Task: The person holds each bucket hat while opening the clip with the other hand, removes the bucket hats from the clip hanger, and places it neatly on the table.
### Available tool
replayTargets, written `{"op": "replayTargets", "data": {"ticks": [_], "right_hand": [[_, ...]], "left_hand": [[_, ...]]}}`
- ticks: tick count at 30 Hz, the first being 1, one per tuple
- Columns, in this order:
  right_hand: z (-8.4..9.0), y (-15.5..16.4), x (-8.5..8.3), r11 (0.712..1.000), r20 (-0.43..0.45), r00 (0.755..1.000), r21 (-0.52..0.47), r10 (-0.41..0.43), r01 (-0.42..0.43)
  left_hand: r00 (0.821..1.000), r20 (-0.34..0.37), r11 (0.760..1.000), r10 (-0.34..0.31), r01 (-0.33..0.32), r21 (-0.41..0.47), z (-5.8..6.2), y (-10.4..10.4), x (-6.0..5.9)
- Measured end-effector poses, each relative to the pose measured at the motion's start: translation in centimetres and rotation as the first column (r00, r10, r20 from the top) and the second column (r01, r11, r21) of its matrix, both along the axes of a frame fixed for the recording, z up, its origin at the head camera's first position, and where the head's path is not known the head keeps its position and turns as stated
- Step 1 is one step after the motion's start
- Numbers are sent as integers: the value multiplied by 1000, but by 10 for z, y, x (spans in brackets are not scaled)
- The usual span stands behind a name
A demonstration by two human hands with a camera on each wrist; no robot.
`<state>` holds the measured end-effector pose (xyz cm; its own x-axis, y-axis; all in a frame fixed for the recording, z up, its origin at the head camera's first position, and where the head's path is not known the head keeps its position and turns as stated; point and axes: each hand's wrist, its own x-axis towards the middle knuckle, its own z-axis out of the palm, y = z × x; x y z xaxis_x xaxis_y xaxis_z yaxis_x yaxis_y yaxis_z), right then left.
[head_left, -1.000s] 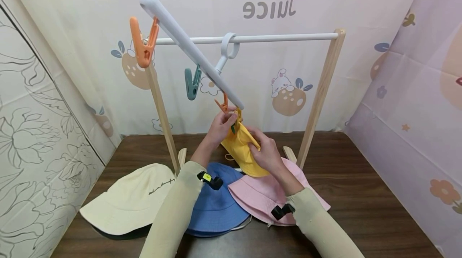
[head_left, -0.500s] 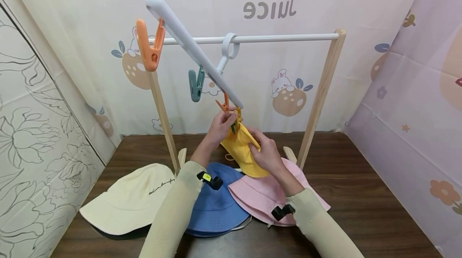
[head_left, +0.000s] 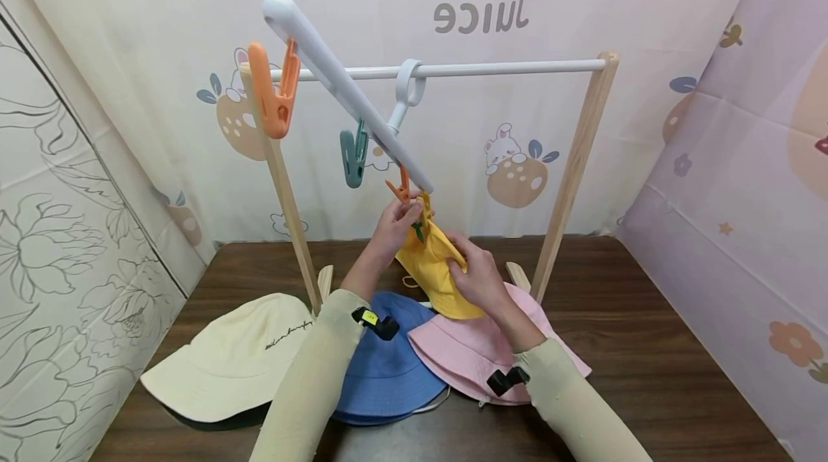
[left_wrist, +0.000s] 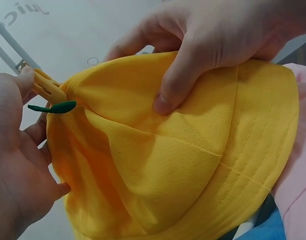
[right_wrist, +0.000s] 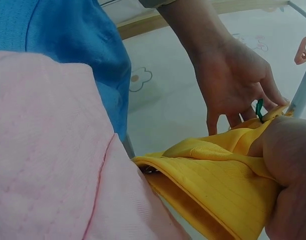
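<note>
Pinching the yellow clip with our left hand while the right hand grips the yellow hat just under the hanger's low end, above the table. Clip bite looks shallow, though partly hidden, so the hat could slip onto the pink hat. Hanger tilts steeply; open room lies right, toward the rack post.
</note>
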<state>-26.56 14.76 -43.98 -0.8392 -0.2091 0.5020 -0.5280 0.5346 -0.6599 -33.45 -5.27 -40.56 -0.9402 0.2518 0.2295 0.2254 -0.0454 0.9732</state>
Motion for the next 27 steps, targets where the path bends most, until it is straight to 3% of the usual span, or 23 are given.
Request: {"op": "replayTargets", "data": {"ticks": [6, 27], "right_hand": [[-4, 3, 1, 999, 13, 999, 16, -29, 29], [-5, 5, 1, 999, 11, 999, 5, -39, 39]], "left_hand": [[999, 38, 997, -15, 12, 78, -1, -2, -4], [999, 53, 997, -14, 10, 82, 0, -1, -5]]}}
